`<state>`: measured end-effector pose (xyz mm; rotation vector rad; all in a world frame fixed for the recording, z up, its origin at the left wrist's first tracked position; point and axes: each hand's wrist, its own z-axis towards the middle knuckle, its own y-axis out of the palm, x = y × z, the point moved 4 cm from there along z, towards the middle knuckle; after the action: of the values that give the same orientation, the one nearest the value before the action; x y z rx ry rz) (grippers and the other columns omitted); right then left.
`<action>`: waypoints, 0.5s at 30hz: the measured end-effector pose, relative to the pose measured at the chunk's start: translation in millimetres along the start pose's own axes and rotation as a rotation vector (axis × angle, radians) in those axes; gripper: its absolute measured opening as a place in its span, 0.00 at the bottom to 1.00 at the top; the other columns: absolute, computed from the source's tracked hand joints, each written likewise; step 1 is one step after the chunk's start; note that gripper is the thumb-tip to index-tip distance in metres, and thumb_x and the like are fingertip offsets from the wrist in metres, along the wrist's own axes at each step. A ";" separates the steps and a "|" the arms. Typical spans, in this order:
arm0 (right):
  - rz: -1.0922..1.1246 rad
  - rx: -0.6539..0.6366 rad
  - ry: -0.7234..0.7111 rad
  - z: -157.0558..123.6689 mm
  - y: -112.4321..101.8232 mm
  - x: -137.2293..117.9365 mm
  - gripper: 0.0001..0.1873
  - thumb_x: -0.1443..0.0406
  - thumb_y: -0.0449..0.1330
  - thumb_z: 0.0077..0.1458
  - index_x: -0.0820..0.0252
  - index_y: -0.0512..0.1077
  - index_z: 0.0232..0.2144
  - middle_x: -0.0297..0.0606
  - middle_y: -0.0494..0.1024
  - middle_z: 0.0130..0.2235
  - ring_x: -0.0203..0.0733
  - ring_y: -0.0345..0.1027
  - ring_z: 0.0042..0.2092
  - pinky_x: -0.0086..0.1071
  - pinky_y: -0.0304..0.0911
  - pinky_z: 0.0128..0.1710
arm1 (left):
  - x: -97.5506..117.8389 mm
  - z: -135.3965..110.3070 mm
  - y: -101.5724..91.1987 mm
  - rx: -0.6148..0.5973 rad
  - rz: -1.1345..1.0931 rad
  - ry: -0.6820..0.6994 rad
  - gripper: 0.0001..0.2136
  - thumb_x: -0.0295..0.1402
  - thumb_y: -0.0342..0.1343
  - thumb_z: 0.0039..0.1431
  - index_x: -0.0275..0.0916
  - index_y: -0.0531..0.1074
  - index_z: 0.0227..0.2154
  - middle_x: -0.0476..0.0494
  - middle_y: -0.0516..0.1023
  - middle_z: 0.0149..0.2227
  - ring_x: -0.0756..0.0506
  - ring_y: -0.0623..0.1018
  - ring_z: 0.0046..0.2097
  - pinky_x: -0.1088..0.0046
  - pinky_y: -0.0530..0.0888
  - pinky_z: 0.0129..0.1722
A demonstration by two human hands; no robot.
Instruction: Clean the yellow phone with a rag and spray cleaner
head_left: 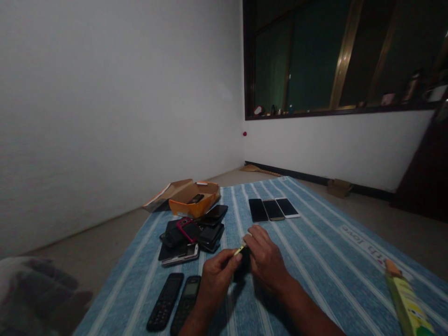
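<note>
Fingers curled in close, the left hand (217,274) and right hand (265,256) both pinch a small dark object (241,267) with a yellow-green edge, nearer the person than the orange box (180,208) and right of it. Heaped phones (192,235) lie just before that box.

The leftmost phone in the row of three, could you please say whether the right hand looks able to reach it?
Probably yes: only striped cloth shows between the right hand and the leftmost phone, though that hand appears occupied, together with the left hand, at a dark item.
</note>
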<state>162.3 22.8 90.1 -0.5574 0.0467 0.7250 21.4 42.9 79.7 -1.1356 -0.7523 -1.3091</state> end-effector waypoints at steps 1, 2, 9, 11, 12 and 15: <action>0.008 -0.004 -0.017 -0.2 1.2 -5.4 0.16 0.77 0.47 0.55 0.58 0.69 0.39 0.46 0.72 0.41 0.52 0.64 0.50 0.50 0.66 0.53 | -0.4 0.2 -0.4 0.004 0.006 0.001 0.09 0.38 0.61 0.52 0.40 0.82 0.28 0.47 0.82 0.27 0.44 0.78 0.32 0.71 0.73 0.34; 0.019 -0.012 -0.035 -0.3 2.6 -10.6 0.15 0.77 0.47 0.56 0.59 0.69 0.39 0.46 0.72 0.40 0.52 0.65 0.50 0.50 0.66 0.52 | -0.7 0.5 -0.8 0.009 0.013 0.003 0.09 0.39 0.61 0.52 0.40 0.82 0.27 0.47 0.82 0.27 0.44 0.77 0.31 0.71 0.73 0.33; 0.048 -0.016 -0.029 0.6 3.7 -6.8 0.15 0.76 0.47 0.57 0.58 0.70 0.38 0.45 0.72 0.41 0.50 0.64 0.49 0.46 0.66 0.51 | -0.9 1.0 -1.4 0.017 0.012 0.004 0.10 0.40 0.61 0.52 0.40 0.82 0.27 0.47 0.82 0.26 0.44 0.78 0.31 0.72 0.74 0.33; 0.030 -0.017 0.020 -0.4 2.3 7.7 0.17 0.78 0.48 0.54 0.58 0.70 0.38 0.45 0.72 0.40 0.50 0.65 0.49 0.45 0.66 0.49 | 0.3 0.8 -0.9 0.012 0.002 -0.001 0.10 0.40 0.62 0.52 0.40 0.83 0.29 0.46 0.83 0.28 0.43 0.79 0.32 0.70 0.74 0.34; 0.017 -0.026 0.057 -1.4 1.9 15.8 0.18 0.79 0.48 0.52 0.58 0.71 0.37 0.44 0.73 0.39 0.50 0.65 0.48 0.44 0.67 0.48 | 0.9 0.7 -0.8 0.009 -0.001 -0.006 0.10 0.40 0.62 0.51 0.40 0.83 0.29 0.45 0.84 0.28 0.43 0.79 0.33 0.70 0.75 0.35; -0.001 -0.030 0.162 -4.6 -0.2 34.2 0.19 0.80 0.47 0.48 0.58 0.71 0.35 0.42 0.73 0.37 0.48 0.67 0.43 0.40 0.68 0.43 | 1.7 0.7 -0.9 0.015 -0.001 -0.025 0.10 0.41 0.62 0.51 0.41 0.84 0.29 0.45 0.84 0.27 0.42 0.80 0.32 0.69 0.75 0.34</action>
<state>188.9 41.5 78.5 -0.6437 0.1868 0.6791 21.0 43.0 81.6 -1.1415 -0.7807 -1.2902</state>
